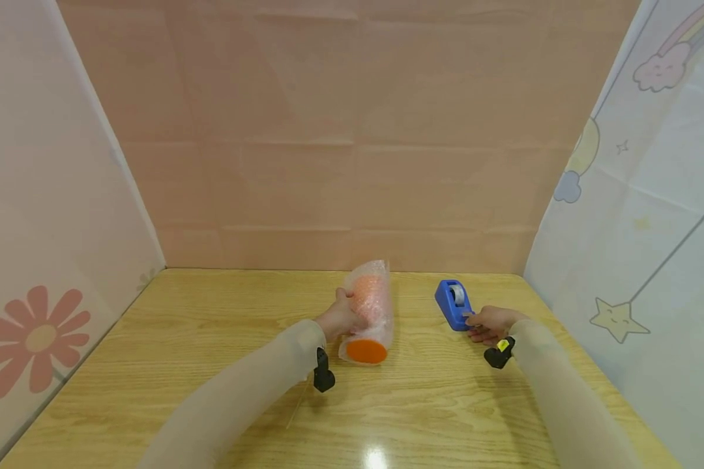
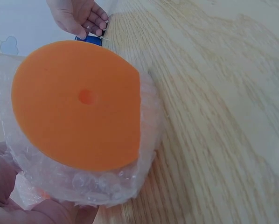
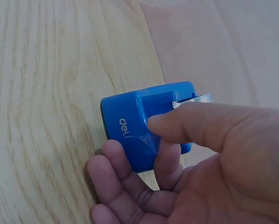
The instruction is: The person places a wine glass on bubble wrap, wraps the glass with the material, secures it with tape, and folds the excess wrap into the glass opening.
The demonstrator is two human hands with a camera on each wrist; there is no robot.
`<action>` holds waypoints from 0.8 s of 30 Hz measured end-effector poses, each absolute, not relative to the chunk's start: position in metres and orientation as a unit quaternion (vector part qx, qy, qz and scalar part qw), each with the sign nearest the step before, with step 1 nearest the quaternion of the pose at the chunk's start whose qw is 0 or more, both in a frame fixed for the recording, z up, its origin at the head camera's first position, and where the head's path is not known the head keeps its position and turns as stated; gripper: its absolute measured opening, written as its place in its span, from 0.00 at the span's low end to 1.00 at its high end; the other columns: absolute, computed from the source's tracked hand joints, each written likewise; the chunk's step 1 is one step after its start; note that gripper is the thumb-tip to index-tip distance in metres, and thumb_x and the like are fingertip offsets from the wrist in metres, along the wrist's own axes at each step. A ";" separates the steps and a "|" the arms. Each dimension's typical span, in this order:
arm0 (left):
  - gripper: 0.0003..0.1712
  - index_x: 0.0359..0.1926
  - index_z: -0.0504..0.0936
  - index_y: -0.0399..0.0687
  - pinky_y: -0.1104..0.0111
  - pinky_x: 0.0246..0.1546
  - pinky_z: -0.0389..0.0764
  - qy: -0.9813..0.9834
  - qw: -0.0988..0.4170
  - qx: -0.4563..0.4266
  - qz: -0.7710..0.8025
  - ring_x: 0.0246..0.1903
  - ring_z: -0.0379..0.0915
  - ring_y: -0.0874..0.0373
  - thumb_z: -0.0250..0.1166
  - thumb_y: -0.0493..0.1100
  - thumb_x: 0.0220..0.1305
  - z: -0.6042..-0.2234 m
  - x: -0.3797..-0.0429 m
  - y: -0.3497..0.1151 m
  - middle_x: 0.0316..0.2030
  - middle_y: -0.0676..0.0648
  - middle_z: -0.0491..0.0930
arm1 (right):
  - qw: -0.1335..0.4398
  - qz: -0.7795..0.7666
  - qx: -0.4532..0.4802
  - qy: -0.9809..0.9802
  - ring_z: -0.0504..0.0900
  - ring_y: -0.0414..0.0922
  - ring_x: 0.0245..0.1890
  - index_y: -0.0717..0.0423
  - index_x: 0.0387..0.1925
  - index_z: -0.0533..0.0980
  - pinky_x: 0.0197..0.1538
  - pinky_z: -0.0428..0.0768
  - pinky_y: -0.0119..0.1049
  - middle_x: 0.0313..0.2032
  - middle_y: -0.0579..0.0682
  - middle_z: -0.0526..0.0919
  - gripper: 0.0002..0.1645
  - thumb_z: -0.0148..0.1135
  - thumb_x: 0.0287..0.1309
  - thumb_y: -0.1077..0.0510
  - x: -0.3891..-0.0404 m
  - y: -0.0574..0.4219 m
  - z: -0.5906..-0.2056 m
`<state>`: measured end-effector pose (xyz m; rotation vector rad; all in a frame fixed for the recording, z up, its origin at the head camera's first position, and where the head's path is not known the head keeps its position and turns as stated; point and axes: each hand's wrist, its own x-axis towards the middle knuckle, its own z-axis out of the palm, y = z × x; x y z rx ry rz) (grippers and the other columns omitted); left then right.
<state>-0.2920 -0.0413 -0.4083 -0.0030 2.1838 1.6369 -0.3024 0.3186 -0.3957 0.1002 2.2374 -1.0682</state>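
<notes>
An orange cylinder wrapped in clear bubble wrap (image 1: 371,303) lies on the table, its flat orange end (image 2: 79,121) facing the near side. My left hand (image 1: 341,317) grips its left side, fingers and thumb against the wrap. To the right stands a blue tape dispenser (image 1: 450,305) marked "deli", with a roll of clear tape (image 1: 457,295) in it. At the dispenser's front end, my right hand (image 3: 191,158) pinches the clear tape's end (image 3: 146,140) between thumb and index finger. Its other fingers curl loosely beside the dispenser, close over the table.
The wooden table (image 1: 223,339) meets a pinkish-brown papered wall (image 1: 352,163) at the back. Printed white panels stand at left and right. A thin pale strip (image 1: 296,405) lies near my left wrist. Each wrist wears a small black camera.
</notes>
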 end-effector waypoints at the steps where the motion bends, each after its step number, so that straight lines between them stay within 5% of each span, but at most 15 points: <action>1: 0.47 0.65 0.46 0.46 0.65 0.41 0.79 0.784 0.204 -0.002 0.586 0.43 0.71 0.47 0.67 0.27 0.53 -0.408 -0.292 -0.041 0.54 0.33 0.63 | 0.321 -0.403 0.043 0.856 0.79 0.40 0.32 0.67 0.42 0.73 0.37 0.78 0.34 0.33 0.49 0.81 0.16 0.49 0.69 0.56 -0.302 0.318 -0.395; 13: 0.49 0.66 0.46 0.48 0.59 0.49 0.79 0.788 0.204 -0.011 0.581 0.45 0.70 0.47 0.69 0.29 0.54 -0.413 -0.294 -0.040 0.56 0.35 0.63 | 0.336 -0.386 0.029 0.859 0.78 0.38 0.28 0.69 0.39 0.76 0.36 0.78 0.33 0.28 0.47 0.81 0.14 0.50 0.67 0.60 -0.304 0.319 -0.396; 24: 0.48 0.66 0.47 0.45 0.68 0.33 0.78 0.783 0.187 0.006 0.593 0.39 0.71 0.49 0.67 0.25 0.51 -0.411 -0.292 -0.040 0.52 0.34 0.65 | 0.358 -0.383 0.011 0.851 0.75 0.38 0.27 0.58 0.30 0.79 0.34 0.75 0.31 0.26 0.45 0.79 0.15 0.51 0.68 0.56 -0.306 0.328 -0.401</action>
